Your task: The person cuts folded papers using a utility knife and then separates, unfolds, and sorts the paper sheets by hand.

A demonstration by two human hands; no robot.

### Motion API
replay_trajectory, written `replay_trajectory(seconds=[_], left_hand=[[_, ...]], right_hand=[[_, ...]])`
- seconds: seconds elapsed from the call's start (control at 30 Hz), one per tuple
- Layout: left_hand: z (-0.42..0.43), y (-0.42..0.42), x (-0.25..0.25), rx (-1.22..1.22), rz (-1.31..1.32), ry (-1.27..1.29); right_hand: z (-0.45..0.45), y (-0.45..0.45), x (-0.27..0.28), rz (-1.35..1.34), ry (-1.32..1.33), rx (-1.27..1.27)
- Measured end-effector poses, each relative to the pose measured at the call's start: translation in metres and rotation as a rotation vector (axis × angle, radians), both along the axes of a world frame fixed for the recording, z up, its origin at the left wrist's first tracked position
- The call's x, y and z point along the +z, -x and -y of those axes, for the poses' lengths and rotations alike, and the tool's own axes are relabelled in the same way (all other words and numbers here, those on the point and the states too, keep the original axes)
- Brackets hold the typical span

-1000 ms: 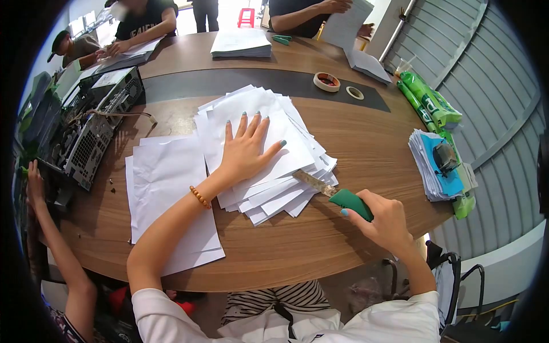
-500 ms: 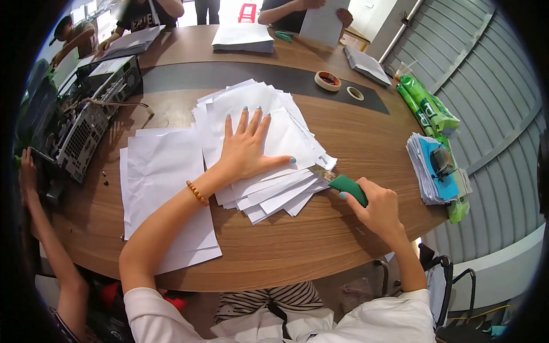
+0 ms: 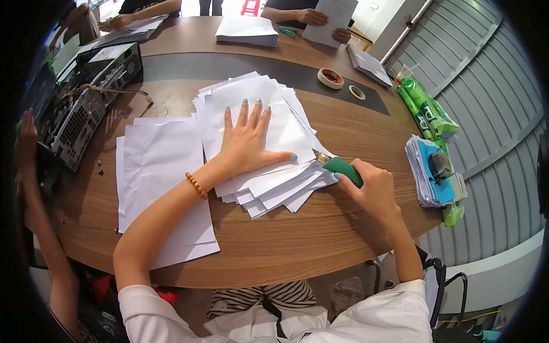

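Note:
My left hand (image 3: 246,146) lies flat with its fingers spread on a messy pile of white paper (image 3: 280,123). In my right hand (image 3: 372,188) is the green handle of a knife-like tool (image 3: 343,170). Its stained metal blade reaches the pile's right edge, and its tip is hidden at the sheets. To the left of the pile, under my left forearm, a few loose white sheets (image 3: 157,154) lie on the wooden table (image 3: 274,240).
Tape rolls (image 3: 330,79) sit behind the pile. An opened computer case (image 3: 86,126) stands at the left, beside another person's arm (image 3: 51,251). Clipped papers (image 3: 420,171) and green packages (image 3: 429,111) lie at the right. Co-workers handle papers across the table, near a paper stack (image 3: 247,30).
The blade has shifted up along the pile's right edge, and my right hand has moved slightly up. My left hand stays on the pile. A co-worker's held sheet has moved.

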State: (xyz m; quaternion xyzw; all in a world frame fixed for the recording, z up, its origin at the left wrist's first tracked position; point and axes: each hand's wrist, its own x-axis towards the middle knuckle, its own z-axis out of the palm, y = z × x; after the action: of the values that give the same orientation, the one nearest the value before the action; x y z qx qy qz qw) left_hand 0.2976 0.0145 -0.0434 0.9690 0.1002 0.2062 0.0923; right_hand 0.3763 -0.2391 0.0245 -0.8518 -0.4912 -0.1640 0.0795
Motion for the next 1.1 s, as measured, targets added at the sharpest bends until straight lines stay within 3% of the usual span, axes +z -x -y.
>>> replay_trajectory(seconds=[0.27,0.53,1.1], left_hand=[[-0.001,0.000,-0.002,-0.012,0.024,0.009],[-0.001,0.001,-0.002,-0.010,0.035,0.001],[-0.004,0.000,-0.006,0.003,0.065,0.024]], right_hand=[[0.000,-0.006,0.009,-0.026,0.005,0.027],[-0.003,-0.025,0.012,0.159,-0.006,0.099],[-0.026,-0.042,-0.006,0.131,-0.077,0.078]])
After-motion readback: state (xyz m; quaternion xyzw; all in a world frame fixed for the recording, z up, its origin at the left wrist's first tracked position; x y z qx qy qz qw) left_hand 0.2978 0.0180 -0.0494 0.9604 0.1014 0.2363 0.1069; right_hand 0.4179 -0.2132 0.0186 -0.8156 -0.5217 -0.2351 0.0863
